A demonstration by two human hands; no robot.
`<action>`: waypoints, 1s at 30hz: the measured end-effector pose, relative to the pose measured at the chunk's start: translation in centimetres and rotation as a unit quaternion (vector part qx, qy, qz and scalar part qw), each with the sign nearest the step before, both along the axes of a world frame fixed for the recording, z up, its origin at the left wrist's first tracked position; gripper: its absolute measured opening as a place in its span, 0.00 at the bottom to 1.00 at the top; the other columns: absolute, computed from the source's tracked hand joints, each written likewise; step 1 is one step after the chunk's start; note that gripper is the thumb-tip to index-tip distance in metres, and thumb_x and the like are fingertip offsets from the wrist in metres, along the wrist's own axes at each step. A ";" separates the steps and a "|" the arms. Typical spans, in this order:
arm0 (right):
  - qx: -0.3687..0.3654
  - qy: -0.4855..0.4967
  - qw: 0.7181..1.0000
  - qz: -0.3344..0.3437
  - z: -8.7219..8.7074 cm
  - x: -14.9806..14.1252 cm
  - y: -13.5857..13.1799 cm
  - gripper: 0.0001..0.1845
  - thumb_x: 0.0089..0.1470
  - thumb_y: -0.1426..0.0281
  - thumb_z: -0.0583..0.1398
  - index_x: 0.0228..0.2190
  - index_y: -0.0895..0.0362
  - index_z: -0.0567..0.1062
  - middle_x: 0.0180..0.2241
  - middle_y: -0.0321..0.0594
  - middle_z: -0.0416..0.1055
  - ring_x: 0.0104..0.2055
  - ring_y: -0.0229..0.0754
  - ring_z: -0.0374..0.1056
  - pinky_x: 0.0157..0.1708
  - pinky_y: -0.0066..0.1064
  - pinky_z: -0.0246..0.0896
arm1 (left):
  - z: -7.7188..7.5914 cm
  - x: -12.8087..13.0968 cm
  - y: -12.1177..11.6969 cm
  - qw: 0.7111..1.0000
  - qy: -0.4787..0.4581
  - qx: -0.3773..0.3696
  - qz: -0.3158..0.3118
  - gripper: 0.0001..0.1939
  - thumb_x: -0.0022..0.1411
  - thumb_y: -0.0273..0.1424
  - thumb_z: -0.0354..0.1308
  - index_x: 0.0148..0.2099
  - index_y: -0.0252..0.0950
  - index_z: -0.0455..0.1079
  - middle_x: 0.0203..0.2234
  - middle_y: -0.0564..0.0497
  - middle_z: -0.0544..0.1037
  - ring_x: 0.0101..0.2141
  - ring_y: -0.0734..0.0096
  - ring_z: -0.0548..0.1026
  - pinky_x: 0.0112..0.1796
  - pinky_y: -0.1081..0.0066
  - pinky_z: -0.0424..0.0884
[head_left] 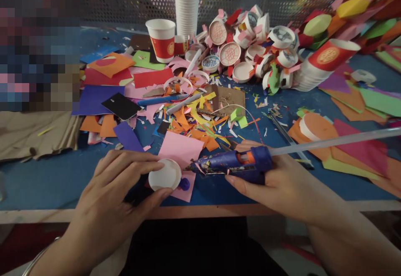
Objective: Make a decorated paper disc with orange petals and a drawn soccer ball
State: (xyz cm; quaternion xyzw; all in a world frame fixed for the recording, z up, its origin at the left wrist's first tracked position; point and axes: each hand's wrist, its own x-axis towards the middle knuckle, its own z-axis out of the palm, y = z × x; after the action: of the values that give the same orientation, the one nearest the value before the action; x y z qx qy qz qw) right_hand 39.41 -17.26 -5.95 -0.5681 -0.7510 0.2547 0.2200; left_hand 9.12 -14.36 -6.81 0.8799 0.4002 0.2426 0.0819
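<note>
White disc (166, 177) over pink paper (182, 145), rim pinched between thumb and fingers of left hand (109, 188). Right hand (283, 184) farther off, fingers wrapped around blue glue gun (219, 162); gun's long axis runs sideways, nozzle just beside disc's right edge, contact unclear.

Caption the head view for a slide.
Hands holding a white disc and a blue glue gun amid colourful paper scraps.
</note>
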 end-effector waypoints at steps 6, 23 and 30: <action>0.025 -0.010 1.000 0.014 -0.1 0.0 0.1 0.11 0.60 0.62 0.61 0.26 0.49 0.73 0.34 0.38 0.80 0.42 0.51 0.77 0.42 0.40 0.74 | -0.2 0.0 0.0 1.000 -0.002 0.003 0.002 0.09 0.70 0.30 0.62 0.51 0.43 0.70 0.46 0.49 0.79 0.45 0.59 0.75 0.50 0.55 0.68; 0.100 -0.058 0.992 0.057 -0.6 0.1 0.2 0.12 0.63 0.67 0.60 0.28 0.53 0.78 0.36 0.42 0.80 0.43 0.51 0.77 0.45 0.41 0.74 | -0.2 0.0 -0.1 1.000 -0.008 0.002 0.015 0.09 0.67 0.32 0.64 0.50 0.44 0.72 0.45 0.48 0.78 0.43 0.57 0.75 0.50 0.55 0.68; 0.061 -0.072 0.995 0.034 -0.5 0.1 0.2 0.11 0.62 0.64 0.60 0.29 0.54 0.78 0.39 0.44 0.80 0.44 0.52 0.78 0.48 0.44 0.73 | -0.3 -0.1 0.0 1.000 -0.009 -0.006 0.009 0.10 0.68 0.33 0.64 0.50 0.44 0.70 0.45 0.48 0.78 0.44 0.57 0.74 0.50 0.54 0.67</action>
State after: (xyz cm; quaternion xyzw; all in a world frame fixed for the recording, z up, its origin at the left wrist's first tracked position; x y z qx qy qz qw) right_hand 39.46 -17.02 -6.48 -0.5445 -0.7979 0.1743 0.1911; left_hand 9.05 -14.41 -7.09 0.8735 0.4087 0.2492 0.0888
